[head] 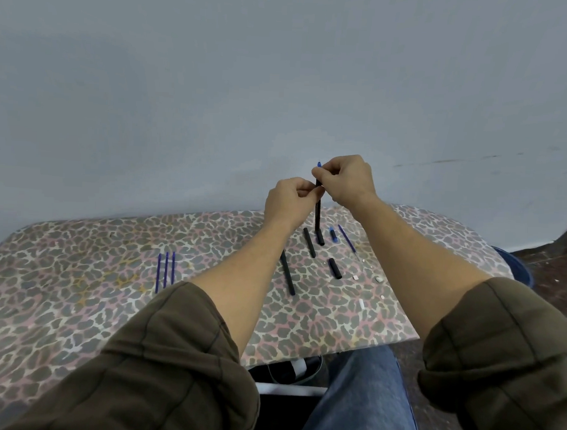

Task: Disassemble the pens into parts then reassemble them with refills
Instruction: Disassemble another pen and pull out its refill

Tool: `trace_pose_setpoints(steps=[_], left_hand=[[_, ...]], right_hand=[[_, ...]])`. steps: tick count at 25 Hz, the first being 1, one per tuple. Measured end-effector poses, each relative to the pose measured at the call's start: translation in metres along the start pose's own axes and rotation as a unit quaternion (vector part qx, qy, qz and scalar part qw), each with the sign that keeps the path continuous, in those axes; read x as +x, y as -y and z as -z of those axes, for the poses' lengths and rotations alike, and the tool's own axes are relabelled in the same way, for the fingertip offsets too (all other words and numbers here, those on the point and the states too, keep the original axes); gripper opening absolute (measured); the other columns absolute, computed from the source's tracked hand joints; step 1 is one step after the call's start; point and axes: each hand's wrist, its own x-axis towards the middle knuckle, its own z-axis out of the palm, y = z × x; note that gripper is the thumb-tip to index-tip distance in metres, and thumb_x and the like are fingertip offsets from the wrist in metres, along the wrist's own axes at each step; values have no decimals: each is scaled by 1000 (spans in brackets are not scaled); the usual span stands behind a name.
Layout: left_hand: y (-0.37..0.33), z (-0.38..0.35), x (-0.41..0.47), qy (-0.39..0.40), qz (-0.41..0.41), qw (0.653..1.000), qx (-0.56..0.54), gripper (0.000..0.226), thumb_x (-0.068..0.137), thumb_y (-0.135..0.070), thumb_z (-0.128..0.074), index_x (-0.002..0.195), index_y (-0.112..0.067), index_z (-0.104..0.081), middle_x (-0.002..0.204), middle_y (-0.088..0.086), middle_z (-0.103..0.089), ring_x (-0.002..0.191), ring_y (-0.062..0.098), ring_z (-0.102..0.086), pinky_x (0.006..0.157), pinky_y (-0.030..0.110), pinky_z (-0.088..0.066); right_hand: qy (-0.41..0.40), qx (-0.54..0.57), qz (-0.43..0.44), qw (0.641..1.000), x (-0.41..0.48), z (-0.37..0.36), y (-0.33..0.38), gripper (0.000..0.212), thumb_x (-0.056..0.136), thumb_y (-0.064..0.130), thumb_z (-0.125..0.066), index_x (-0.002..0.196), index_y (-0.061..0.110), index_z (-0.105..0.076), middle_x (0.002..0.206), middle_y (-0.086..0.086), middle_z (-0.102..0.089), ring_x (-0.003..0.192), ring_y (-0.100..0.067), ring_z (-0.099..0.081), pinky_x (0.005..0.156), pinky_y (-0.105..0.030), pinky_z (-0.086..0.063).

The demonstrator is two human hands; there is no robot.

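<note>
1. Hands both up over the far side of the leopard-print table (78, 271), meeting at one black pen barrel (317, 209) held nearly upright.
2. Left hand (289, 199): curled, pinching the barrel a little below its upper end between thumb and forefinger.
3. Right hand (345, 180): curled as well, gripping the very top of the same barrel from the right, just above the left hand's pinch.
4. Blue refill tip (319, 164) poking out above the right hand's fingers, the rest of it hidden by barrel and fist.
5. Lower end of the held barrel clear of the hands, overlapping the parts behind it, so hard to say where it stops.
6. Lying on the table below the hands: a long black barrel (287, 273), a shorter black barrel (309, 242), a far cap (320, 238), a near cap (335, 268), a small blue piece (332, 235) and a lone blue refill (347, 238) furthest right.
7. Three blue refills (165, 269) side by side, well apart to the left.
8. Small white bits (361, 303) scattered toward the right edge, too small to identify.
9. Fingertips of both hands folded away from the camera, exact contact points not visible.
</note>
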Motion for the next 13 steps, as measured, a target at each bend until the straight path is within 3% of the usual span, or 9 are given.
trace_pose_setpoints(steps=[2,7,9,13], left_hand=[[-1,-3,0,-10,-1,1000,16,23,84,-50,-78,86,-27,-79,74,-11,-74,74,9,-68,65,27,-52],[-3,-8,3,-7,-21,996,85,22,94,-33,-71,77,-21,-76,60,-5,-65,54,13,-55,57,24,-39],[-3,-5,4,8,-26,997,73,22,96,-29,-69,78,-21,-77,68,-7,-71,63,13,-63,58,23,-41],[4,-3,4,50,-20,998,24,20,101,-30,-63,95,-20,-80,87,-11,-78,85,7,-71,73,26,-51]], right_hand=[[-4,-5,-2,1000,0,1,-1,20,93,25,-72,86,8,-79,71,1,-69,62,-11,-60,63,-28,-53],[6,14,-7,1000,-2,1,-4,23,94,20,-70,79,4,-74,68,-3,-64,59,-15,-53,61,-29,-48],[19,45,-2,999,-2,3,-6,23,97,18,-68,78,5,-74,72,-6,-65,63,-16,-54,63,-31,-48],[116,141,-3,983,-4,10,-10,20,103,14,-58,103,7,-77,91,-2,-70,80,-11,-61,66,-22,-46]])
